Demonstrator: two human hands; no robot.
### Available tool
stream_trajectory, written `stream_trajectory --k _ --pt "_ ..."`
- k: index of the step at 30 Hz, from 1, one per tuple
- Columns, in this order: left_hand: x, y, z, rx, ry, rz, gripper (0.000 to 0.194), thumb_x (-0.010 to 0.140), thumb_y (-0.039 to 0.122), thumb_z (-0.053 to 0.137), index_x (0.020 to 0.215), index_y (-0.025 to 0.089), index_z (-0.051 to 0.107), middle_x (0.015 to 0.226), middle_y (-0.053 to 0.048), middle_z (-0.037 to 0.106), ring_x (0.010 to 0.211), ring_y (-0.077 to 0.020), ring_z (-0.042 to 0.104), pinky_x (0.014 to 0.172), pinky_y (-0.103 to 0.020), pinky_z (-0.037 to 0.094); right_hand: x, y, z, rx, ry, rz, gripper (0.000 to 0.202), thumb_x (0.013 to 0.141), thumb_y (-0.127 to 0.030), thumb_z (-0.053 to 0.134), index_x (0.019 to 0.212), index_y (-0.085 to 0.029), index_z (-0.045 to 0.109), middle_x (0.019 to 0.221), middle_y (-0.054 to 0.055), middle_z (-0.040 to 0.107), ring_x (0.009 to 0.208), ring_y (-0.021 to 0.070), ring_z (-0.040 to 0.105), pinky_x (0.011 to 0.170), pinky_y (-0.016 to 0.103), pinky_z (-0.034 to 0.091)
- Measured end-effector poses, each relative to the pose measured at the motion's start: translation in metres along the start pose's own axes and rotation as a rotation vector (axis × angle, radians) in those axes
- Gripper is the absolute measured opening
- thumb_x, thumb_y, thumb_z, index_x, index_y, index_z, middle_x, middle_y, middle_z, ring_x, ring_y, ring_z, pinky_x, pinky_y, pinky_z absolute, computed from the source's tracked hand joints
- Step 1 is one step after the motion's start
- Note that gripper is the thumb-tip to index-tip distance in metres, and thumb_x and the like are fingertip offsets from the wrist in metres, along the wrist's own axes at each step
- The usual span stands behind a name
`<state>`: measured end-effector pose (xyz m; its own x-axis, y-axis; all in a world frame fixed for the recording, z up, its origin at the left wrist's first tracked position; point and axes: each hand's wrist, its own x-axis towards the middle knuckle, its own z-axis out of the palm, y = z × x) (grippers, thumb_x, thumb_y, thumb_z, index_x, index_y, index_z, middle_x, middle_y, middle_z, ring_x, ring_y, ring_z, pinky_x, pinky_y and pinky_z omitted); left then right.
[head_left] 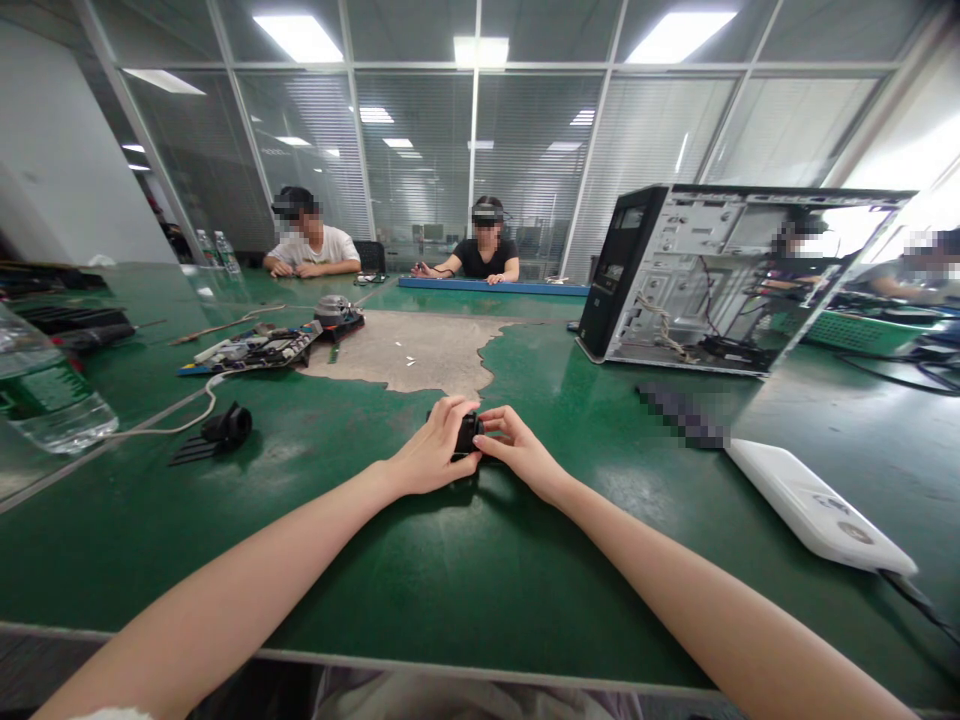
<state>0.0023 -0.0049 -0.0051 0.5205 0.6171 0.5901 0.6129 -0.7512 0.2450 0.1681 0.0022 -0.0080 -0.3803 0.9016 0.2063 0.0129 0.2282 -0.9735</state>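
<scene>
Both my hands meet over a small black part (pixel 468 434) on the green table (pixel 420 580), near the middle. My left hand (pixel 431 452) wraps the part from the left with its fingers curled over the top. My right hand (pixel 517 448) pinches it from the right with thumb and fingertips. Most of the part is hidden by my fingers, so its shape is unclear. Just beyond it the green mat is worn away to a bare beige patch (pixel 409 352).
An open computer case (pixel 705 280) lies on its side at right, a white device (pixel 817 508) with a cable nearer me. At left are a circuit board (pixel 259 348), a black fan-like part (pixel 229 425), a water bottle (pixel 45 395). Two people sit across the table.
</scene>
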Motion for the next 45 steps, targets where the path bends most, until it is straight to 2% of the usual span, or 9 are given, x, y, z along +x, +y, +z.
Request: stream_trajectory --k 8,11,13,17,24,29,37,42,45 --pt "0.004 0.005 -0.011 -0.07 -0.088 -0.012 0.056 0.074 0.029 0.053 0.124 0.023 0.028 0.122 -0.006 0.04 0.111 -0.0208 0.038 0.094 -0.038 0.032 0.003 0.003 -0.003 -0.019 -0.013 -0.047 0.027 0.068 -0.028 0.059 0.092 -0.02 0.049 0.094 0.002 0.053 0.094 0.0146 0.049 0.084 0.032 0.04" --pt "0.004 0.002 -0.012 -0.075 -0.103 -0.009 0.066 0.068 0.036 0.06 0.124 0.023 0.028 0.123 -0.007 0.041 0.112 -0.0226 0.038 0.094 -0.039 0.032 0.002 0.004 -0.003 0.014 -0.024 -0.032 0.029 0.067 -0.027 0.061 0.091 -0.021 0.047 0.091 0.001 0.052 0.089 0.0134 0.051 0.083 0.033 0.04" --pt "0.003 0.0 -0.011 -0.071 -0.096 -0.011 0.069 0.065 0.036 0.063 0.124 0.023 0.029 0.123 -0.007 0.041 0.111 -0.023 0.039 0.094 -0.04 0.032 0.001 0.004 -0.002 0.052 -0.049 -0.015 0.032 0.065 -0.026 0.062 0.092 -0.021 0.044 0.089 0.0 0.052 0.084 0.0127 0.054 0.082 0.034 0.041" --pt "0.002 -0.003 -0.009 -0.058 -0.067 -0.023 0.06 0.068 0.029 0.061 0.12 0.024 0.032 0.12 -0.005 0.044 0.107 -0.0216 0.042 0.091 -0.038 0.035 0.0 0.003 -0.002 0.111 -0.085 -0.01 0.036 0.062 -0.025 0.065 0.09 -0.023 0.042 0.089 -0.001 0.052 0.082 0.0124 0.055 0.081 0.034 0.041" --pt "0.002 -0.001 -0.009 -0.028 -0.048 -0.02 0.057 0.068 0.027 0.061 0.118 0.023 0.034 0.117 -0.005 0.046 0.105 -0.0223 0.044 0.089 -0.038 0.037 0.0 -0.001 0.0 0.073 -0.027 -0.043 0.024 0.067 -0.031 0.061 0.083 -0.021 0.045 0.089 -0.001 0.053 0.08 0.0114 0.053 0.08 0.032 0.042" --pt "0.002 -0.002 -0.009 -0.03 -0.042 -0.035 0.056 0.067 0.027 0.061 0.116 0.022 0.035 0.115 -0.005 0.047 0.103 -0.0219 0.045 0.088 -0.037 0.037 0.001 0.001 0.0 0.033 -0.008 -0.004 0.029 0.068 -0.03 0.06 0.092 -0.021 0.046 0.091 0.001 0.052 0.082 0.0122 0.053 0.079 0.032 0.042" --pt "0.002 -0.002 -0.006 -0.035 -0.032 -0.046 0.056 0.064 0.023 0.061 0.114 0.022 0.035 0.112 -0.005 0.048 0.1 -0.0216 0.046 0.086 -0.037 0.038 0.001 0.001 -0.001 0.094 -0.09 -0.063 0.033 0.062 -0.022 0.065 0.087 -0.022 0.044 0.092 0.0 0.052 0.085 0.0125 0.054 0.082 0.033 0.041" --pt "0.002 -0.002 -0.005 -0.038 -0.025 -0.051 0.056 0.063 0.021 0.061 0.113 0.022 0.035 0.111 -0.005 0.047 0.1 -0.0215 0.045 0.086 -0.036 0.038 0.0 0.001 0.001 0.085 -0.051 -0.07 0.023 0.067 -0.026 0.06 0.083 -0.021 0.044 0.09 -0.001 0.052 0.082 0.0114 0.054 0.08 0.031 0.042" --pt "0.003 -0.001 -0.005 -0.039 -0.017 -0.052 0.056 0.063 0.021 0.061 0.113 0.022 0.036 0.11 -0.004 0.048 0.099 -0.0213 0.046 0.085 -0.036 0.039 0.0 0.002 0.001 0.071 -0.037 -0.058 0.024 0.068 -0.028 0.06 0.086 -0.022 0.045 0.088 -0.001 0.052 0.08 0.0114 0.054 0.077 0.031 0.044"
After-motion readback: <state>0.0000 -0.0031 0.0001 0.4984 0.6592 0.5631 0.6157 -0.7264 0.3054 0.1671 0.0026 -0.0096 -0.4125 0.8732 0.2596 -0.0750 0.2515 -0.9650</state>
